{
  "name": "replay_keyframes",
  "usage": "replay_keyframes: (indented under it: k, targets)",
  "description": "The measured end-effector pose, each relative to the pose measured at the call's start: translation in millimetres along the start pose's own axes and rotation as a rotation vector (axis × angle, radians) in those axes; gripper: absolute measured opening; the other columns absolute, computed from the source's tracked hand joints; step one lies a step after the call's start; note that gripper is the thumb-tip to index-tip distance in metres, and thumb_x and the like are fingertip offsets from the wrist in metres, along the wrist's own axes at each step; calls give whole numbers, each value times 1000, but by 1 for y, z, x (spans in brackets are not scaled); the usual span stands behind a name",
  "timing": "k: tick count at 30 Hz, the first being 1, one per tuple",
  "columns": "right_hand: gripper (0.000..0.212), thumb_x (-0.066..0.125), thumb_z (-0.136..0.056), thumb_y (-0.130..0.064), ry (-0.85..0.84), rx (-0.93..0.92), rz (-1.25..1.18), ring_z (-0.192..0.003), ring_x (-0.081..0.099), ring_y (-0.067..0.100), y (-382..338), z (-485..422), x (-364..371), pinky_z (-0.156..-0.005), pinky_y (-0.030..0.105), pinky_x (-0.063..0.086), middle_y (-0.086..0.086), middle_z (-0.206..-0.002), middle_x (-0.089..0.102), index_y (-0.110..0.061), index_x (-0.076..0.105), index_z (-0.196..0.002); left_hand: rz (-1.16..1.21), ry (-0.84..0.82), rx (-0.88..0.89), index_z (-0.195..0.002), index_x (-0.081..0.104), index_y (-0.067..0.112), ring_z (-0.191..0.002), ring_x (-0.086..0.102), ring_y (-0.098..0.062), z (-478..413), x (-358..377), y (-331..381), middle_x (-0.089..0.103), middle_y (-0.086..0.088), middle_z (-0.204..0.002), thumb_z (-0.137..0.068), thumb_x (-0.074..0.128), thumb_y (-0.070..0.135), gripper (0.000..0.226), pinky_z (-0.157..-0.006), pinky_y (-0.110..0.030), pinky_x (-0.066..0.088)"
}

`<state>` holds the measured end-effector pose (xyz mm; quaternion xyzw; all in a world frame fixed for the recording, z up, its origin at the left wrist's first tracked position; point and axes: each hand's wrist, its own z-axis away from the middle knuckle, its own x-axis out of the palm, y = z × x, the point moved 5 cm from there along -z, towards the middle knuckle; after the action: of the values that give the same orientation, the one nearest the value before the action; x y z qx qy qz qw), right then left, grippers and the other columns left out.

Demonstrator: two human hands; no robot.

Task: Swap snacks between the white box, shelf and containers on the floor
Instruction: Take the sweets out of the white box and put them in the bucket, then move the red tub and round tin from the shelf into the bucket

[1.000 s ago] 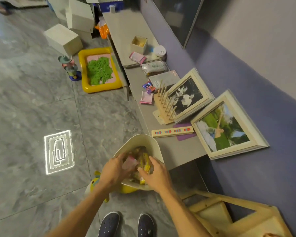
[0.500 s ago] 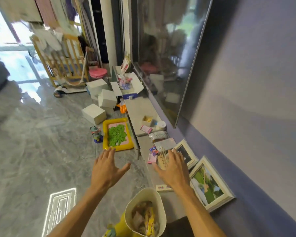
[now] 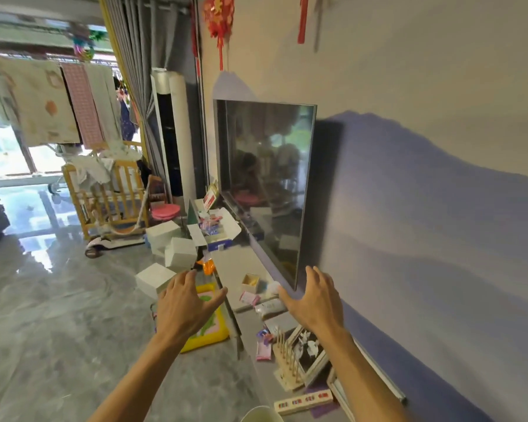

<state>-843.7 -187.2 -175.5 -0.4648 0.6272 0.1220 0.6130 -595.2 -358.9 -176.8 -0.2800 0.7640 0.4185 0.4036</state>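
A wooden crib (image 3: 104, 202) is standing at far left, draped in cloth. Three plain white cubes (image 3: 154, 278) are sitting on the grey floor beside the low grey shelf (image 3: 229, 269). The person's left hand (image 3: 183, 306) is hovering palm down with fingers spread, grasping nothing, and is hiding most of a yellow tray (image 3: 209, 336) on the floor.

Farther back, the white box (image 3: 230, 225) is resting at the shelf's far end with its flaps open. Small red, pink and blue packets are showing inside it, too blurred to count.

At least four snack packets (image 3: 249, 297) are lying loose on the shelf between the two hands: two pink, one silvery white and one small red-and-blue. The right hand (image 3: 314, 303) is hovering over the shelf with fingers spread and nothing in its grip, just in front of the lower corner of a dark television (image 3: 265, 190).

At the bottom edge, one white container (image 3: 261, 414) is showing only its rim, with its contents cut off from view.
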Motion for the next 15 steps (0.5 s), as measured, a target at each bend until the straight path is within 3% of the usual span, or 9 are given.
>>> replay_keyframes:
  k: [2, 5, 9, 12, 15]
  targets:
    - [106, 44, -88, -88, 25, 24, 18, -157, 29, 30, 1, 8, -5, -120, 47, 42, 7, -172, 30, -18, 27, -165, 21, 7, 47, -142, 56, 24, -125, 60, -25, -1, 2, 5, 64, -3, -141, -73, 38, 103, 107, -105, -49, 54]
    - [104, 42, -88, -89, 66, 104, 50, -156, 31, 30, 6, 24, -12, -119, 47, 44, 7, -171, 32, -19, 29, -164, 1, -47, 138, -153, 49, 24, -135, 57, -27, 0, 8, 19, 57, -4, -153, -76, 40, 102, 110, -110, -49, 51]
    - [106, 42, -88, -89, 110, 245, 96, -160, 22, 32, 15, 61, -25, -125, 48, 34, 7, -174, 26, -18, 26, -166, 25, -147, 289, -157, 45, 20, -145, 49, -29, 2, 18, 43, 48, -7, -162, -75, 39, 103, 117, -117, -51, 46]
    - [106, 42, -89, -88, 148, 359, 150, -160, 22, 34, 24, 98, -37, -126, 47, 32, 10, -173, 27, -15, 26, -165, 59, -202, 395, -157, 46, 19, -144, 51, -31, 13, 22, 62, 49, -10, -162, -80, 47, 97, 110, -116, -52, 46]
    - [107, 42, -90, -87, 178, 465, 199, -159, 23, 35, 32, 146, -48, -126, 48, 31, 12, -172, 29, -11, 27, -165, 116, -269, 505, -156, 45, 19, -142, 52, -34, 35, 29, 80, 49, -11, -162, -78, 41, 100, 112, -115, -55, 47]
